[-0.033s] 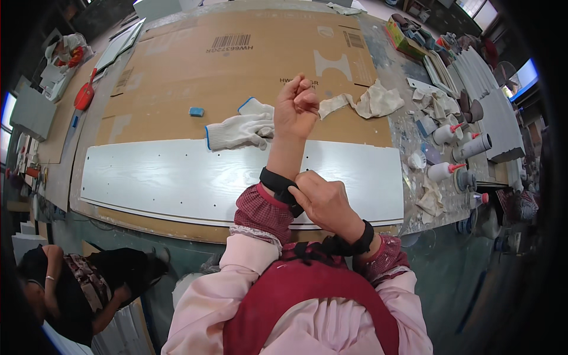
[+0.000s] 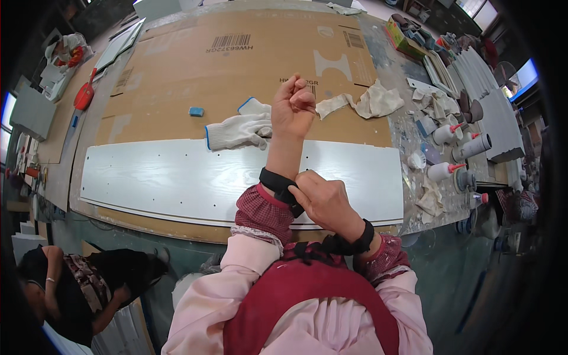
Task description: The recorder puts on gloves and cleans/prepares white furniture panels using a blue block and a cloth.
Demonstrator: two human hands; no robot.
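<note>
Left hand (image 2: pixel 294 105) is facing away, half-curled, empty; right hand (image 2: pixel 323 199) is pinching the black band (image 2: pixel 277 180) around the left forearm (image 2: pixel 285 155). Rightward, a box (image 2: pixel 404 44) is holding assorted items; bottles (image 2: pixel 439 172) are standing; gloves (image 2: pixel 238 131) are overlapping the panel (image 2: pixel 154 171).

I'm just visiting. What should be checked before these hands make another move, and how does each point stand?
1. Black fabric band around the left forearm fastened: cannot tell; the bare right hand pinches it.
2. Second black band around the right wrist: ok.
3. Bare left hand empty: cannot tell; its fingers are curled.
4. White knit gloves with blue cuffs worn: not ok; they lie on the work surface.
5. Long white rectangular board lying flat: ok.
</note>
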